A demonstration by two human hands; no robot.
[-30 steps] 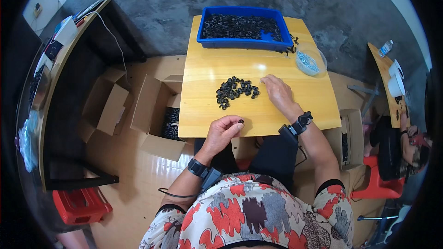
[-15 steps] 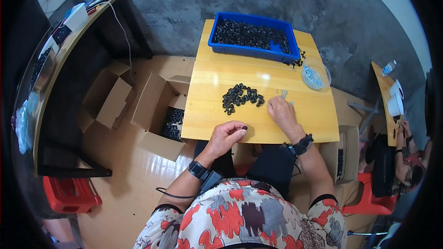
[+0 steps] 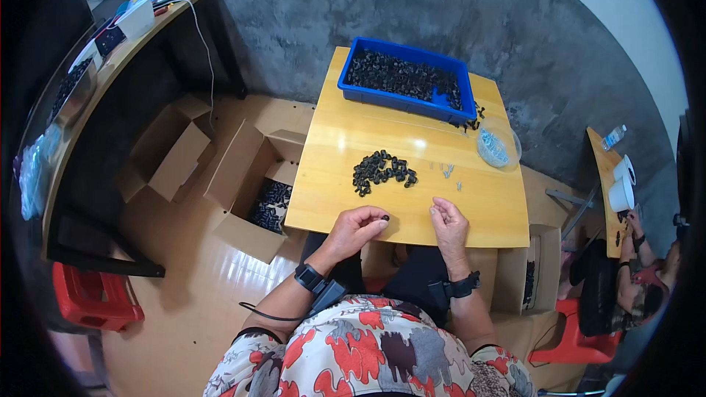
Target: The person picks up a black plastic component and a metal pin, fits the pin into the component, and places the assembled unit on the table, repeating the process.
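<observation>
My left hand [image 3: 354, 230], near the table's front edge, pinches a small round black part [image 3: 385, 217] between thumb and fingertips. To its right, my right hand [image 3: 451, 229] hovers over the same edge with thumb and fingers pressed together. Whatever those fingers may hold is too small to see. Just beyond my hands lies a loose pile of small black ring-like parts [image 3: 381, 170]. Several thin silvery screws or pins [image 3: 448, 170] are scattered on the wood right of that pile. More of them fill a clear round tub [image 3: 507, 151] at the table's right side.
A blue tray [image 3: 403, 103] full of black parts stands at the back of the yellow table [image 3: 323, 148]. Open cardboard boxes [image 3: 251, 238] flank the table. A side desk [image 3: 151, 38] runs along the left. At right, another person [image 3: 638, 279] works at a small table [image 3: 601, 176].
My right hand has drawn back from the scattered silvery pieces toward the table's front edge, nearer my left hand. The left hand keeps its hold on the black part. The whole view has shifted slightly.
</observation>
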